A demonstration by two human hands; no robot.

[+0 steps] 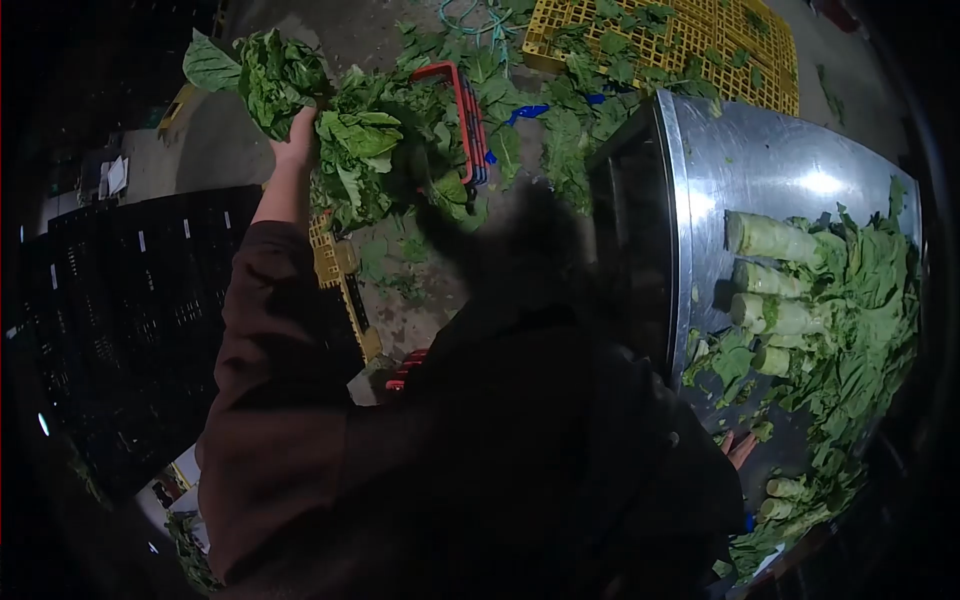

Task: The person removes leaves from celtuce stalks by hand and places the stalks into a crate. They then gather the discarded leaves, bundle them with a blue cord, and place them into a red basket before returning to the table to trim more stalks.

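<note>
My left hand (295, 140) reaches out at the upper left, its fingers closed around a leafy celtuce (275, 80) whose stem is hidden. Just beside it, more leafy greens (355, 150) are heaped against a crate with a red rim (465, 125). On the right, my right hand (740, 448) is low over the metal table (740, 150), fingers stretched out, close to a small green scrap (762, 432). Several celtuce stems (775, 238) lie side by side on that table, their cut pale ends facing me and their leaves pointing away.
Stacked black crates (130, 310) stand at the left. A yellow plastic pallet (680, 45) lies beyond the table, strewn with leaves. Loose leaves cover much of the floor, with a light blue rope (480, 25) at the top. A yellow crate edge (345, 290) sits below my left arm.
</note>
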